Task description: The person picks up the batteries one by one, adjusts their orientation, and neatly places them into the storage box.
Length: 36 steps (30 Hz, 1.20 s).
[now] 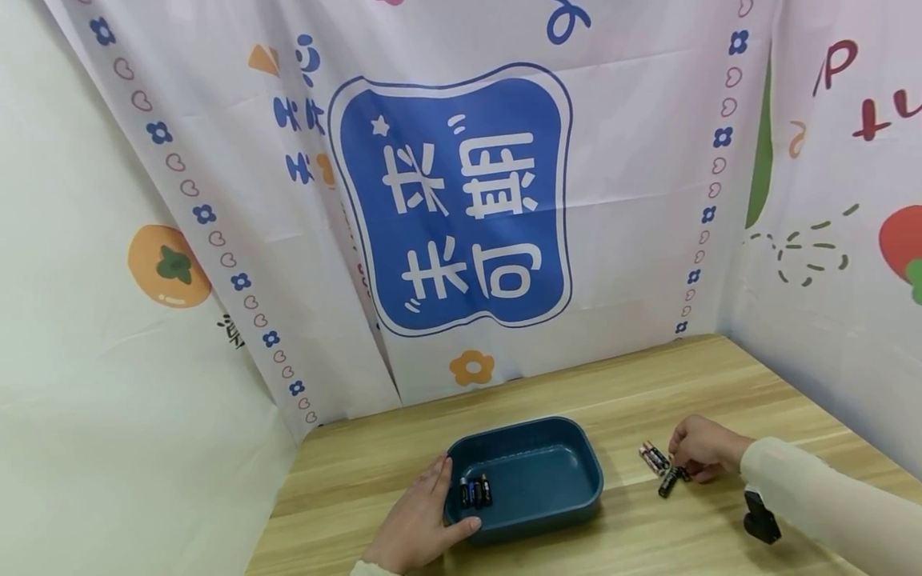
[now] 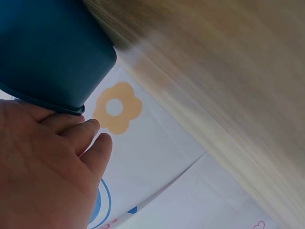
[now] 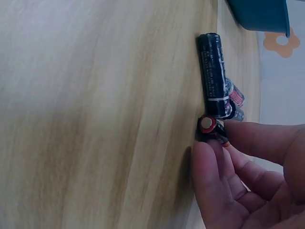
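Observation:
A dark teal rectangular tub (image 1: 533, 524) stands on the table, with several small batteries (image 1: 475, 491) side by side at its left end. My left hand (image 1: 425, 512) rests on the tub's left corner, the thumb along the near rim. The left wrist view shows its fingers (image 2: 97, 152) against the rim of the tub (image 2: 57, 62). To the right of the tub, my right hand (image 1: 706, 450) pinches a battery (image 3: 209, 126) between thumb and fingers at the tabletop. Beside it lie a black battery (image 3: 213, 71) and a few others (image 1: 654, 456), partly hidden by one another.
The wood-grain table (image 1: 360, 464) ends at a printed cloth (image 1: 619, 240) hanging behind it, with more cloth at both sides. A black device (image 1: 761, 518) is strapped under the right wrist.

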Tool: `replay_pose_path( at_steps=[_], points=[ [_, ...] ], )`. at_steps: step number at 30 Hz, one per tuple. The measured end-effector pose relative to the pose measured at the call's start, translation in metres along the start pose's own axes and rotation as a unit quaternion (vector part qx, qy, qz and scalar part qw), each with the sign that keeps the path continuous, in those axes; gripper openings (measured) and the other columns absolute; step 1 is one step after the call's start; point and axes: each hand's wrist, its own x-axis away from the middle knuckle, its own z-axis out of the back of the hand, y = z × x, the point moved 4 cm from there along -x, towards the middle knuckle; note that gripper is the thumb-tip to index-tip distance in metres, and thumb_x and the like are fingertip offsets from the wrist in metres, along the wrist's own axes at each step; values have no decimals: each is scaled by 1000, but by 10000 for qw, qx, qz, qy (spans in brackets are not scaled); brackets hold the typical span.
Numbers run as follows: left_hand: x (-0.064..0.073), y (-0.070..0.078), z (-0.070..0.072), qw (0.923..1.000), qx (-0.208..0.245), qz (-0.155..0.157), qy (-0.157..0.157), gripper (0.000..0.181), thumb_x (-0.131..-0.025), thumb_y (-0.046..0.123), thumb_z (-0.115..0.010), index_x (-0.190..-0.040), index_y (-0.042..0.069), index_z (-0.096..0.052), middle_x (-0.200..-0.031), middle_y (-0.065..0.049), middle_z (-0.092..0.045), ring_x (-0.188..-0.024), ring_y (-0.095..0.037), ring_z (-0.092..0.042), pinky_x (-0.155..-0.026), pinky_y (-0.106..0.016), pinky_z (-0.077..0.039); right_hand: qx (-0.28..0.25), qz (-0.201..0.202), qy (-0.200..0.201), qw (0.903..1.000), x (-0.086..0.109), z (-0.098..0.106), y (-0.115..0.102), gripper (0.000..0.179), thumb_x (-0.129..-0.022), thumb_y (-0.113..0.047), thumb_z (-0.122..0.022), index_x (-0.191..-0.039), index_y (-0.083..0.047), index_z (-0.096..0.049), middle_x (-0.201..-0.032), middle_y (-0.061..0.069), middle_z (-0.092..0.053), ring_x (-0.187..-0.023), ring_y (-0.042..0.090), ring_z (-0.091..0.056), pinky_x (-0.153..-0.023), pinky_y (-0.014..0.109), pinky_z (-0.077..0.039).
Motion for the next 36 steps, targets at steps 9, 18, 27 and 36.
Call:
replay_pose_path(
  at_steps=[9,18,27,36],
  points=[
    [1,2,2,10000,58,-29,9,101,-88,76,-38,-154,2,-20,-161,-13,-13,-143,-31,-25,-110,-52,-29,387,94,48,9992,2,3,-1,13,-79,7,-68,-79,-3,-59,-70,7,-54,-61,18,-52,-50,29,-52],
    [2,2,3,9999,82,-51,68,100,-89,75,-39,-154,0,-21,-160,-14,-14,-142,-32,-25,-110,-52,-29,954,465,73,9943,2,7,-3,13,-78,7,-66,-76,-4,-60,-65,6,-56,-54,16,-53,-45,27,-49],
    [0,2,5,10000,60,-20,77,101,-89,76,-38,-154,1,-20,-160,-13,-13,-143,-31,-23,-111,-51,-28,1299,633,111,9894,1,12,-4,15,-76,6,-70,-74,-5,-59,-65,7,-56,-55,18,-55,-44,29,-50],
    [1,2,3,10000,54,-22,29,101,-89,76,-38,-154,1,-21,-160,-13,-14,-142,-32,-25,-110,-52,-29,1614,799,113,9836,7,11,-8,16,-77,7,-72,-78,-5,-61,-72,6,-55,-57,19,-55,-44,31,-50]
  ],
)
